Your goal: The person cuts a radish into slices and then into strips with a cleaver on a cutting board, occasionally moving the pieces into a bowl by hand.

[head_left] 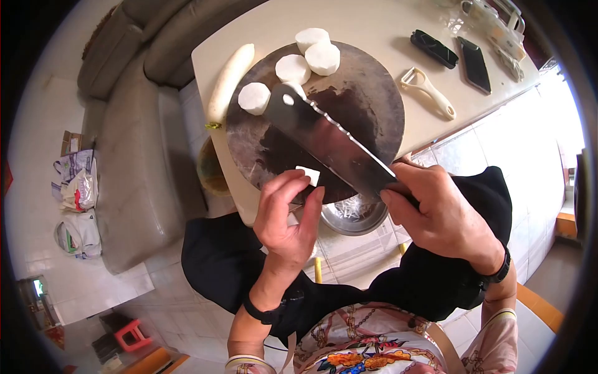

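Note:
My right hand [439, 209] is wrapped round the handle of a cleaver [336, 146]. Its broad blade slants up and left over a round, dark-stained cutting board [380, 93]. At the board's near edge, the thumb and fingers of my left hand [283, 215] pinch a small white piece of radish [309, 175]. Several thick peeled radish rounds [293, 69] sit toward the board's far left, one partly covered by the blade. Left of the board lies a whole white radish [232, 84] with a green stub at its near end.
A metal bowl [354, 218] with white shreds stands below the table's near edge. On the table's right are a peeler [428, 92], a black case [434, 48], a phone [474, 64] and a clear plastic bag [495, 28]. A grey sofa [140, 156] stands at the left.

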The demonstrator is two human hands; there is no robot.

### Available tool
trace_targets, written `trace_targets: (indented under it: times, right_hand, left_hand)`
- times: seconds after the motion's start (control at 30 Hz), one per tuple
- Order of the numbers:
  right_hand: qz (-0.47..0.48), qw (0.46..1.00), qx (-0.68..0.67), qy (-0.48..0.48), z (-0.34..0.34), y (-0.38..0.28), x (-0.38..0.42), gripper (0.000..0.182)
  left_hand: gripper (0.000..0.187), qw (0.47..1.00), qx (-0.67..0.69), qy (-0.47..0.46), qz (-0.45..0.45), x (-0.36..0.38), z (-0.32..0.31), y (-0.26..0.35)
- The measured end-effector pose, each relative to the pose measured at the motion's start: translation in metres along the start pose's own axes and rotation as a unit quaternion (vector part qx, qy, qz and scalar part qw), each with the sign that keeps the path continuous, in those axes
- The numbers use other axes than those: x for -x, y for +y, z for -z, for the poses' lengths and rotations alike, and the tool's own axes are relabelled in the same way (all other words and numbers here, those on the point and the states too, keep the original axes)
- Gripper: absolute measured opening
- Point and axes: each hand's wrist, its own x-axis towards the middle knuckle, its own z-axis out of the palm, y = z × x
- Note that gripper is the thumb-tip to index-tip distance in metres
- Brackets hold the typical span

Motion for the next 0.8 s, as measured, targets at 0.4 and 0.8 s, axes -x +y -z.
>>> trace_targets:
  times: [0.4, 0.8]
  right_hand:
    - [-0.106, 0.975, -0.183, -0.065, 0.011, -0.017, 0.000, 0.013]
    - [-0.091, 0.981, -0.167, 0.033, 0.024, 0.004, 0.011, 0.016]
  left_hand:
    - [0.044, 0.732, 0.561, -0.031, 0.385, -0.003, 0.004, 0.023]
    - [0.035, 0.897, 0.281, -0.224, 0.259, 0.009, -0.007, 0.039]
